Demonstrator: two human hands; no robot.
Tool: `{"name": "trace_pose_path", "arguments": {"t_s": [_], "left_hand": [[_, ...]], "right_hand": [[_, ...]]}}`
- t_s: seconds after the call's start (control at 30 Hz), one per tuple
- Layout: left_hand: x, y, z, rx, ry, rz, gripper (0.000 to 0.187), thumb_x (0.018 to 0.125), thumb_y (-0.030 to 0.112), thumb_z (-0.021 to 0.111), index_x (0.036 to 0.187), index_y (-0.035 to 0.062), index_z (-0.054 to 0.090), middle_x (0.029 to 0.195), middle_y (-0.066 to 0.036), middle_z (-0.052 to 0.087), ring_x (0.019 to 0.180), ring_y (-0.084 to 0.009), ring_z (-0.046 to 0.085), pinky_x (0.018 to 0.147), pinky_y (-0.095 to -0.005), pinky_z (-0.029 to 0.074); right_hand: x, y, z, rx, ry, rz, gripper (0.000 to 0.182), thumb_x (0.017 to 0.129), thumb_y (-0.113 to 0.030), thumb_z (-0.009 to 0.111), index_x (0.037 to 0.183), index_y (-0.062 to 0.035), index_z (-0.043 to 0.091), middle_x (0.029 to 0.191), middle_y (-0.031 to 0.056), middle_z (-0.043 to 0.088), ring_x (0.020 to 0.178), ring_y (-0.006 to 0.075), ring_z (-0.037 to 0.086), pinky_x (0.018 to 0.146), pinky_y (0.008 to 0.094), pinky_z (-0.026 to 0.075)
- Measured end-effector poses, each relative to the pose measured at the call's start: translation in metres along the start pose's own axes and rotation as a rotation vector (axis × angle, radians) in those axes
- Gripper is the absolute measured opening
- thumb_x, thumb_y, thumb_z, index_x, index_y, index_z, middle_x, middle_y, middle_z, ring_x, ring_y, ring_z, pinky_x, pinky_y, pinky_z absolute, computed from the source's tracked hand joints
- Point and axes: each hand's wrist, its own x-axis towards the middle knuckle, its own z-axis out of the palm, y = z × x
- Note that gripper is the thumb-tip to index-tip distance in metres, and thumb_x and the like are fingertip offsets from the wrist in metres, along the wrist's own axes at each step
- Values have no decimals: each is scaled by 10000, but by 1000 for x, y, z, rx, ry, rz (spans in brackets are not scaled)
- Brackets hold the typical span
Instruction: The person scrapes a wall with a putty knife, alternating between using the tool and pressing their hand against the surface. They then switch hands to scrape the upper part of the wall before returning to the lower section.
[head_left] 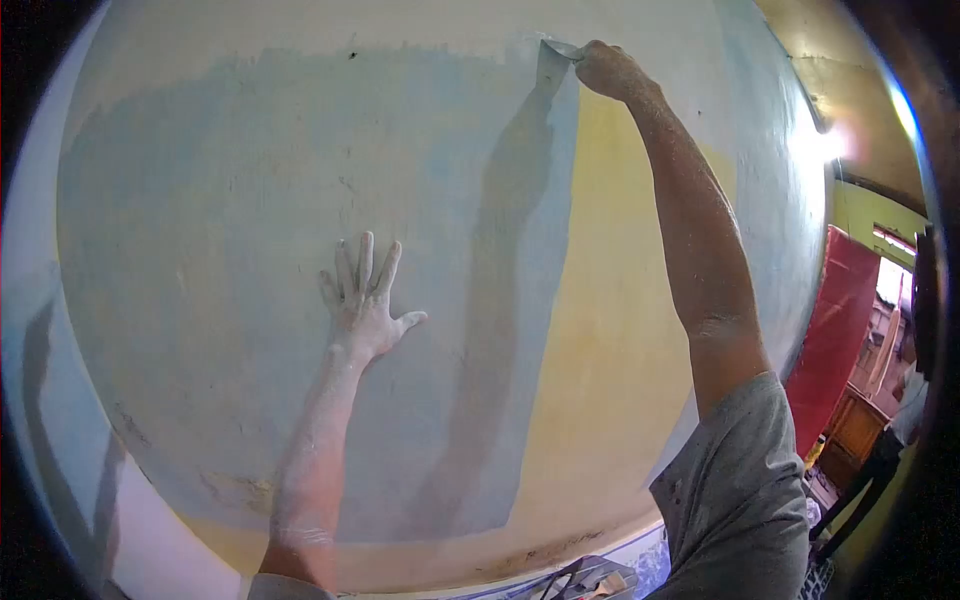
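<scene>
Pressing flat on the wall (250, 200), the left hand (362, 300) has its fingers spread wide on the grey plaster, holding nothing. High on the wall, up and right of it, the right hand (610, 70) has its grip closed around a trowel (562, 48), blade touching the plaster's top edge beside the bare yellow strip (620, 330).

Left hand (362, 305) flat on wall (230, 180), mid-height, left of centre. Right hand (610, 68) near wall's upper edge, holding scraper (560, 47) against it. Red door (830, 330) far right, beyond wall's right edge.
</scene>
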Motion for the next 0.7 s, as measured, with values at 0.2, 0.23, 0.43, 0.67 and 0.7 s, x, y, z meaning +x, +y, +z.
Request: {"name": "trace_pose_path", "arguments": {"t_s": [0.2,0.23,0.43,0.67,0.7], "left_hand": [[-2,4,13,-96,37,-97,1123,745,579,735,1558,270,25,1615,-123,-94,1462,-434,-100,1115,-711,27],[-1,1,17,-92,39,-105,1123,745,579,735,1558,270,25,1615,-123,-94,1462,-434,-100,1115,-711,27],[-16,-5,44,-174,60,-103,1087,734,566,750,1552,234,116,1607,-173,-16,1437,-517,-27,1059,-770,80],[-97,-4,106,-179,-155,-122,1094,718,451,799,1552,212,134,1602,-195,-38,1436,-517,7,1113,-699,97],[-112,-6,115,-170,-196,-112,1066,715,405,812,1546,220,171,1602,-193,-16,1431,-523,49,1116,-689,135]], "right_hand": [[9,-11,-18,13,23,38,388,878,-200,472,1205,-59,626,1190,209,637,1126,363,605,961,496,478],[12,-20,-25,-4,-4,-4,374,870,-159,440,1152,-34,651,1134,232,655,1063,371,633,916,463,499],[55,-17,-23,-46,4,-100,367,873,-200,446,1131,-65,668,1162,227,647,1053,368,638,900,484,499],[107,9,3,-49,66,55,376,849,-191,488,1150,-35,649,1155,212,657,1120,380,614,950,499,485],[120,9,8,-46,66,31,391,851,-200,490,1167,-20,636,1195,206,643,1145,377,600,963,510,474]]}}
